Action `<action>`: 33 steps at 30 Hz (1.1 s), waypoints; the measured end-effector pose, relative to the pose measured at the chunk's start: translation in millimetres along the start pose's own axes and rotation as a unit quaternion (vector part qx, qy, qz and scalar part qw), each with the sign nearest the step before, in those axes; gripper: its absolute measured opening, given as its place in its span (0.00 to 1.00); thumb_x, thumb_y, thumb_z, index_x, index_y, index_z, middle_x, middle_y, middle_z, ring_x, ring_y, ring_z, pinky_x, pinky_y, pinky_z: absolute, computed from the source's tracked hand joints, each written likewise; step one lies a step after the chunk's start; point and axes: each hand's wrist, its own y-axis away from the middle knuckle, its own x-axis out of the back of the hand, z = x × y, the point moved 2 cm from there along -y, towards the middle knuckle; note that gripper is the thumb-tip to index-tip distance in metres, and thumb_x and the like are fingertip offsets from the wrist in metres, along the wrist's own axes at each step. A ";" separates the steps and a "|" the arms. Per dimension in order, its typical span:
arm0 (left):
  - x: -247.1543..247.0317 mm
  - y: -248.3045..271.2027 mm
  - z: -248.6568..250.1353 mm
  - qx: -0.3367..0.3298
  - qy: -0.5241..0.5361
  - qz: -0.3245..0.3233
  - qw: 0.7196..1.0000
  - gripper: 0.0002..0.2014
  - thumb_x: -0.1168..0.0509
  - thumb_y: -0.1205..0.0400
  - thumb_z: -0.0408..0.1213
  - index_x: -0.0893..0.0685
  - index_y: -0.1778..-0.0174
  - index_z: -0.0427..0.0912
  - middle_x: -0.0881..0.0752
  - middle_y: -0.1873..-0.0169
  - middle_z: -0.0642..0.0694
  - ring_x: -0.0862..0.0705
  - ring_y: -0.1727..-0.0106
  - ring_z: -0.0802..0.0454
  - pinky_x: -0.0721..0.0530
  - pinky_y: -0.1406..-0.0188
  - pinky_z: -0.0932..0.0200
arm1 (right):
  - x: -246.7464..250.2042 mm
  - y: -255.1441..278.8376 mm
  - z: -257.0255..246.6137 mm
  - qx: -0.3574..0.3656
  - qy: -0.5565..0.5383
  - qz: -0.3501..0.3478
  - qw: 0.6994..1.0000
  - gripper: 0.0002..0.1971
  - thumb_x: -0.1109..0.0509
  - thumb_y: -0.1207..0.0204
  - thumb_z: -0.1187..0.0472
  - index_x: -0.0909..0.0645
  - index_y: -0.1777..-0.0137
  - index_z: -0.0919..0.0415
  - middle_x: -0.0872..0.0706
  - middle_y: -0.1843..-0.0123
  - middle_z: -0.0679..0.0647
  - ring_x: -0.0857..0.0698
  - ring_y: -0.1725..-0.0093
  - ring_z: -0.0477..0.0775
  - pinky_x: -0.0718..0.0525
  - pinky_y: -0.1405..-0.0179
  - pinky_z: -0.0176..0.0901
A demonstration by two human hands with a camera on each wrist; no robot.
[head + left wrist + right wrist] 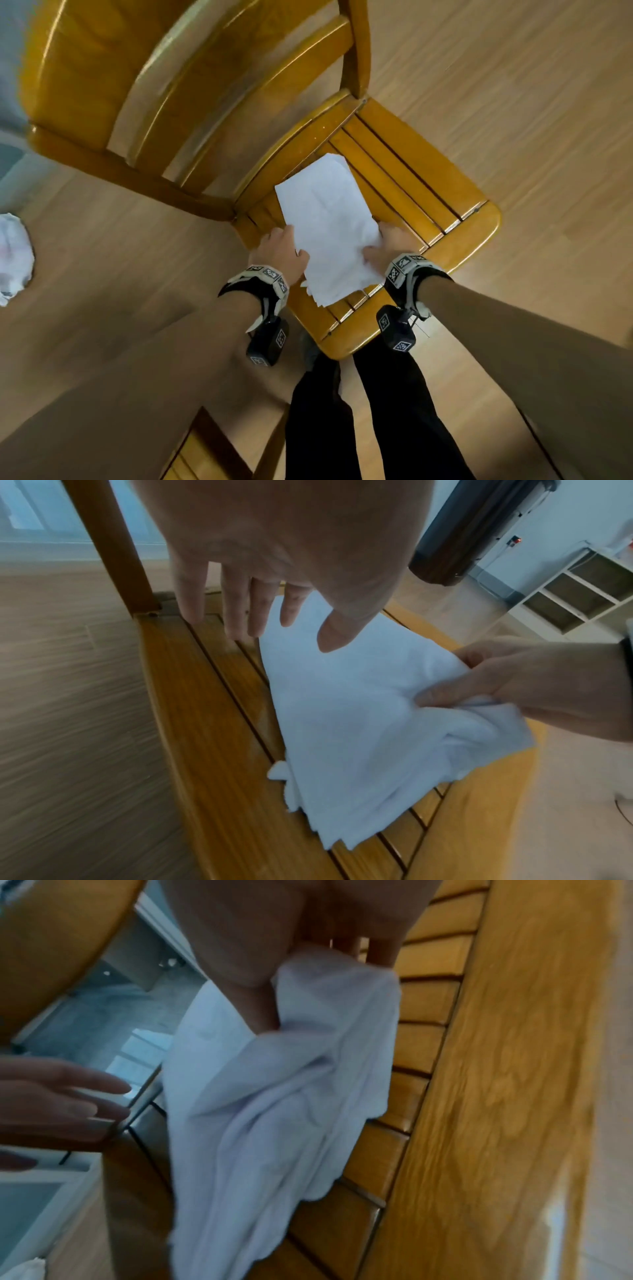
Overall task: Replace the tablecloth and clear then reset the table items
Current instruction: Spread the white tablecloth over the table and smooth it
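A folded white tablecloth (327,226) lies on the slatted seat of a wooden chair (421,192). My right hand (385,248) pinches its near right edge, thumb on top, bunching the cloth (291,1085) and lifting that side off the slats. My left hand (279,250) hovers at the cloth's left edge with straight, spread fingers (236,607) just above the seat and the cloth (359,712); it holds nothing. In the left wrist view my right hand (514,685) shows at the right, gripping the fabric.
The chair's backrest (113,78) rises to the left. A crumpled white cloth (13,257) lies on the wooden floor at far left. Another wooden chair (219,448) stands by my legs. White cubby shelves (578,591) stand across the room.
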 end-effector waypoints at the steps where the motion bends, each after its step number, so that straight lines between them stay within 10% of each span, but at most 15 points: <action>1: 9.4 5.4 5.5 -0.004 -0.002 0.002 1.000 0.26 0.43 0.15 0.47 0.36 0.21 0.45 0.29 0.25 0.44 0.28 0.27 0.43 0.23 0.38 0.43 | 9.0 5.7 0.7 0.010 -0.014 0.011 1.000 0.11 0.29 0.27 0.59 0.26 0.49 0.57 0.21 0.56 0.53 0.22 0.56 0.58 0.28 0.59 0.44; 14: 105.1 123.0 106.5 -0.183 -0.045 0.090 0.978 0.27 0.37 0.17 0.44 0.36 0.23 0.46 0.26 0.30 0.44 0.25 0.32 0.45 0.27 0.52 0.52 | 133.8 158.7 49.0 0.040 0.047 0.152 0.986 0.11 0.33 0.24 0.58 0.21 0.42 0.52 0.13 0.49 0.59 0.15 0.50 0.67 0.25 0.62 0.47; 23: 85.8 264.3 211.1 -0.385 -0.270 0.062 0.880 0.45 0.24 0.27 0.40 0.43 0.18 0.53 0.44 0.19 0.44 0.41 0.20 0.41 0.31 0.28 0.40 | 138.7 379.4 147.6 -0.048 -0.086 0.236 0.967 0.12 0.27 0.27 0.60 0.16 0.43 0.51 0.11 0.50 0.57 0.15 0.48 0.64 0.21 0.54 0.48; 29: 36.5 380.1 299.0 -0.486 -0.343 0.059 0.801 0.10 0.37 0.21 0.41 0.22 0.44 0.47 0.14 0.43 0.40 0.17 0.43 0.37 0.23 0.53 0.51 | 133.9 526.8 226.6 -0.082 -0.139 0.301 0.940 0.08 0.24 0.29 0.60 0.17 0.51 0.53 0.13 0.56 0.50 0.15 0.52 0.60 0.21 0.54 0.48; 33: -3.0 468.6 347.9 -0.540 -0.338 0.058 0.769 0.10 0.39 0.18 0.41 0.21 0.43 0.44 0.15 0.45 0.37 0.16 0.47 0.35 0.26 0.60 0.53 | 105.3 624.4 289.8 -0.130 -0.186 0.357 0.906 0.07 0.23 0.30 0.60 0.18 0.56 0.53 0.16 0.60 0.49 0.16 0.53 0.60 0.21 0.55 0.49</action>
